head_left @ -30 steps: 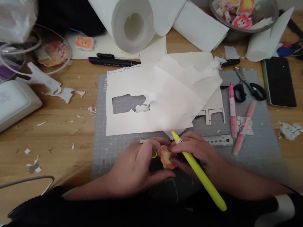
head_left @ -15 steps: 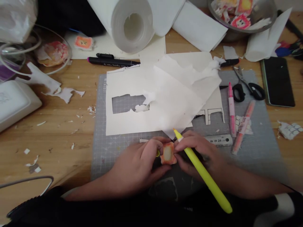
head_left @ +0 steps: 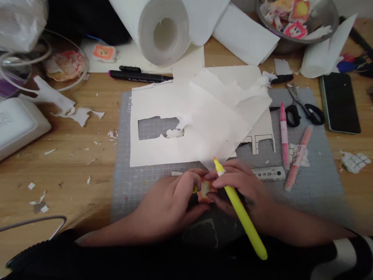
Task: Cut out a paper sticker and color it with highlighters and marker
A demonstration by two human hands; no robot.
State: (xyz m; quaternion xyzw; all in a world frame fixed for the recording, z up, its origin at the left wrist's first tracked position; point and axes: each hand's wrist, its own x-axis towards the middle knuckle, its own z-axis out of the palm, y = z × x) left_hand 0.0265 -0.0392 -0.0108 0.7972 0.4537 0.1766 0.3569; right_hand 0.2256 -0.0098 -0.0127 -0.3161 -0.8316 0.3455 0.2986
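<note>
Over the near part of a grey cutting mat [head_left: 314,182], both my hands pinch a small orange and cream paper cut-out [head_left: 205,189]. My left hand [head_left: 169,204] grips its left side, fingers closed, with a bit of yellow showing at the fingertips. My right hand [head_left: 237,186] holds the right side and also carries a yellow highlighter [head_left: 240,212], tip pointing away from me. A white sheet [head_left: 163,136] with a cut-out hole lies just beyond my hands.
On the mat's right lie a pink pen [head_left: 283,134], an orange highlighter [head_left: 298,157], a ruler [head_left: 269,173] and scissors [head_left: 305,107]. A phone [head_left: 339,102], a metal bowl [head_left: 297,23] of cut-outs, a paper roll [head_left: 163,31] and a black marker [head_left: 138,76] sit farther back.
My hands turned the cut-out between the fingers; its cream face showed half a second ago and is now mostly covered. The highlighter's rear end swung slightly left.
</note>
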